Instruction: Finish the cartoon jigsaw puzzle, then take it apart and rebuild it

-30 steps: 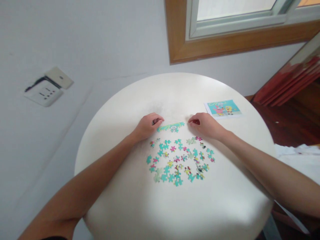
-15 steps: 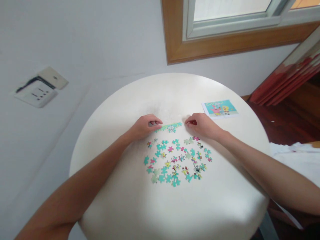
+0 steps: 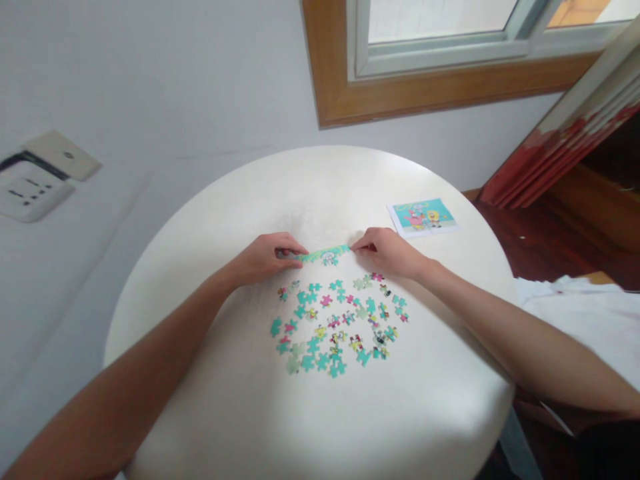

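A strip of joined jigsaw pieces [image 3: 329, 256], green and teal with a pale cartoon face, lies toward the far side of the round table. At its left end is my left hand [image 3: 267, 258], thumb and index finger closed on the edge. My right hand [image 3: 390, 252] pinches the opposite end, its other fingers curled under. Loose jigsaw pieces [image 3: 333, 321] in teal, pink, yellow and pale green are scattered nearer to me, below both hands. Parts of the strip's ends are hidden by my fingertips.
A printed picture card [image 3: 423, 217] with cartoon figures lies beyond my right hand. The white round table [image 3: 240, 400] stands against a wall with a socket [image 3: 35, 190] and a wood-framed window [image 3: 330, 100]. A red and cream curtain [image 3: 530, 160] hangs at right.
My right hand has moved in to the strip's right end; a gap showed there before. My left hand's fingers remain at the left end. The whole view has shifted slightly.
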The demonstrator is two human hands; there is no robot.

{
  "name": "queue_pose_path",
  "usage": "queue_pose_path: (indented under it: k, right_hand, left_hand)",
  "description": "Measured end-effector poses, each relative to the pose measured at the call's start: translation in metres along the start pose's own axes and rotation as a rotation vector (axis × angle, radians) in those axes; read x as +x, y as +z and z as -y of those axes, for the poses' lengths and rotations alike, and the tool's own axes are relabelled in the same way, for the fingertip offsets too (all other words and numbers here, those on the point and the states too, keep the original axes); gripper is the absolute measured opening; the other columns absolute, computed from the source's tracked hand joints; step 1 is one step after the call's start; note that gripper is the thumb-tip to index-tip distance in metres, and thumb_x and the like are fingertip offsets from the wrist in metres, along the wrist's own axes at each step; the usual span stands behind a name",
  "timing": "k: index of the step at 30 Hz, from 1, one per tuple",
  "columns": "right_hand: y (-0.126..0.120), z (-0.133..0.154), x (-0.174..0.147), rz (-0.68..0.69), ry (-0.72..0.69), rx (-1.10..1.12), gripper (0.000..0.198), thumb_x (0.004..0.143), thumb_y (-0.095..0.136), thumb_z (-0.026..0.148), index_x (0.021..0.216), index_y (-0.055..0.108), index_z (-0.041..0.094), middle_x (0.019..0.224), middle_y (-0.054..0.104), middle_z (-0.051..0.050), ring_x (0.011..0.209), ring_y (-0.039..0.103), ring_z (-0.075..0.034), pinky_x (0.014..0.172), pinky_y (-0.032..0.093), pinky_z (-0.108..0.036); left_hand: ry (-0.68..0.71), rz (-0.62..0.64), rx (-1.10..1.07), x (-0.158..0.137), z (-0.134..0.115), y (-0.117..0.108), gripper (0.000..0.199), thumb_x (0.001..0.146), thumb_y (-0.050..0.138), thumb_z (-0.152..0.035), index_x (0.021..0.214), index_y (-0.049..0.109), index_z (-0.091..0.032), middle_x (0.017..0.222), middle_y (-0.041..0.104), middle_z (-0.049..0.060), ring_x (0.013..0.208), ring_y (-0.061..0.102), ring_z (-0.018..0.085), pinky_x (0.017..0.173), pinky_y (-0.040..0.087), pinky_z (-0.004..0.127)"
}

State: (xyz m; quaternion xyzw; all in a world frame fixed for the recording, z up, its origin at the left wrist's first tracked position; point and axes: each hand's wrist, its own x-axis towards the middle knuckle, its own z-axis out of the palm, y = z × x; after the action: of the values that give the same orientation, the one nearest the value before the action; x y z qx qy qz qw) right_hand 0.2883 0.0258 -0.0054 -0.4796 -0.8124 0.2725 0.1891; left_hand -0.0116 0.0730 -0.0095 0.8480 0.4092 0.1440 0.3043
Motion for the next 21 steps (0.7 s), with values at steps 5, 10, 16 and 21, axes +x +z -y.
queue_pose_path:
  k: [5, 10, 16, 21]
  right_hand:
    - [-0.0018, 0.0021, 0.0008, 0.013, 0.006, -0.017, 0.024, 0.075, 0.045, 0.017, 0.071, 0.069, 0.020, 0.069, 0.062, -0.006, 0.071, 0.052, -0.018, 0.071, 0.037, -0.035]
    - [-0.0021, 0.0018, 0.0014, 0.006, 0.034, 0.019, 0.024, 0.074, 0.048, 0.018, 0.077, 0.072, 0.021, 0.073, 0.066, -0.007, 0.074, 0.055, -0.019, 0.071, 0.037, -0.035]
    - [-0.0009, -0.0006, 0.0017, -0.017, 0.016, 0.019, 0.028, 0.074, 0.048, 0.015, 0.082, 0.074, 0.021, 0.077, 0.069, -0.007, 0.077, 0.058, -0.020, 0.071, 0.038, -0.036]
    - [0.0007, -0.0023, 0.0022, -0.019, 0.031, 0.023, 0.029, 0.074, 0.048, 0.014, 0.084, 0.075, 0.020, 0.081, 0.071, -0.008, 0.079, 0.060, -0.020, 0.072, 0.039, -0.035]
  left_hand:
    - [0.004, -0.013, 0.012, 0.0000, 0.0048, 0.0012, 0.033, 0.076, 0.072, -0.048, 0.098, 0.076, -0.023, 0.092, 0.068, 0.003, 0.073, 0.057, 0.014, 0.068, 0.048, 0.025]
    - [-0.003, -0.017, 0.021, 0.0015, 0.0051, 0.0022, 0.033, 0.076, 0.071, -0.048, 0.097, 0.075, -0.023, 0.092, 0.069, 0.003, 0.075, 0.059, 0.014, 0.069, 0.048, 0.025]
    - [-0.001, -0.017, 0.036, 0.0025, 0.0034, 0.0020, 0.034, 0.076, 0.070, -0.049, 0.097, 0.075, -0.023, 0.091, 0.070, 0.003, 0.074, 0.058, 0.014, 0.068, 0.048, 0.025]
    - [-0.005, 0.002, 0.029, 0.0022, 0.0024, 0.0000, 0.034, 0.076, 0.071, -0.048, 0.096, 0.075, -0.022, 0.091, 0.069, 0.003, 0.074, 0.058, 0.014, 0.066, 0.046, 0.024]
